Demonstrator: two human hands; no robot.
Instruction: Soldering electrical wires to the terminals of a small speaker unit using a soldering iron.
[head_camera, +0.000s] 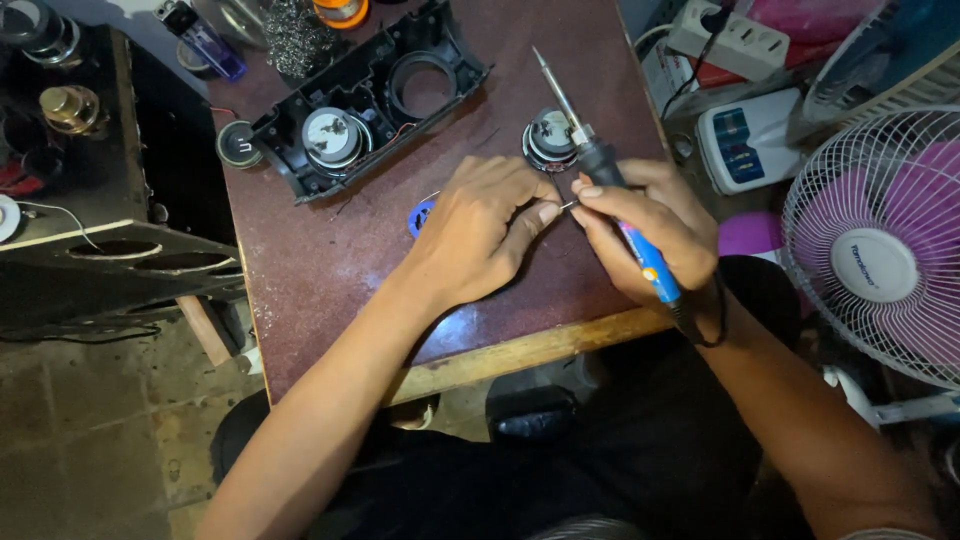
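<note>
My right hand (655, 235) grips a soldering iron (600, 160) with a blue and black handle, its metal tip pointing up and away over the table. My left hand (480, 230) pinches a thin piece of solder wire (566, 206) between thumb and forefinger, and the right fingertips touch the same wire. A small round speaker (548, 140) lies on the dark red table (320, 270) just beyond both hands. A blue solder spool (421, 216) peeks out from under the left hand.
A black plastic speaker housing (370, 95) with one speaker fitted lies at the back. A loose round part (238, 145), a lighter (205, 40) and steel wool (295, 40) sit near it. A fan (880, 240), power strip (725, 35) and black speaker box (90, 200) flank the table.
</note>
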